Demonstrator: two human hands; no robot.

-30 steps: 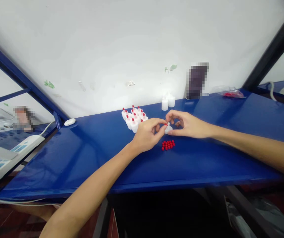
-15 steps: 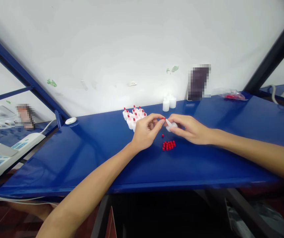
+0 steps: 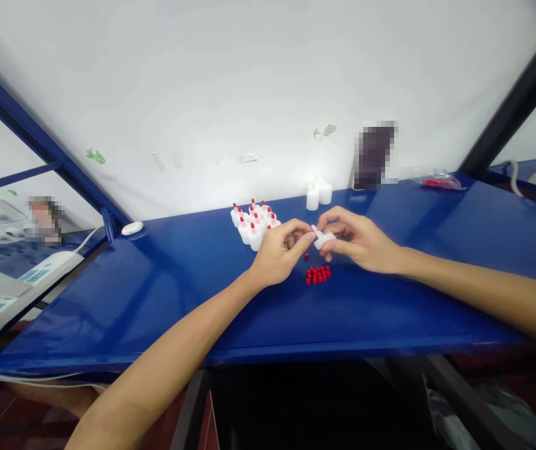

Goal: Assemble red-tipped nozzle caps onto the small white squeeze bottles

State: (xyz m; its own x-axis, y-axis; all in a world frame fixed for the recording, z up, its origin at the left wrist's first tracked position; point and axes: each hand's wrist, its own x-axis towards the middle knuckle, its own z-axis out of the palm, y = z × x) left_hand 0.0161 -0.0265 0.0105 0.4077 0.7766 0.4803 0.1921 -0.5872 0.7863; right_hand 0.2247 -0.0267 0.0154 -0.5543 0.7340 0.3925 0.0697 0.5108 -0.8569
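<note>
My right hand (image 3: 359, 242) holds a white nozzle lid (image 3: 324, 240) between thumb and fingers, its bare narrow spout tilted up to the left. Close by the spout tip, my left hand (image 3: 281, 249) has thumb and index finger pinched together. The small red cap seen in that pinch earlier is now hidden by the fingers. On the blue table below the hands lie a single red cap (image 3: 307, 257) and a cluster of red caps (image 3: 318, 275). Left of my left hand stand several white bottles with red-tipped nozzles (image 3: 255, 235), partly covered by that hand.
White bottles without nozzles (image 3: 313, 200) stand near the wall. A blurred dark panel (image 3: 373, 156) leans there, and a clear plastic bag with red pieces (image 3: 438, 181) lies farther right. A white oval object (image 3: 132, 228) and a power strip (image 3: 19, 294) are at the left.
My right hand's fingers have spread and shifted on the nozzle lid, showing more of its spout. The red between my left fingertips is no longer visible.
</note>
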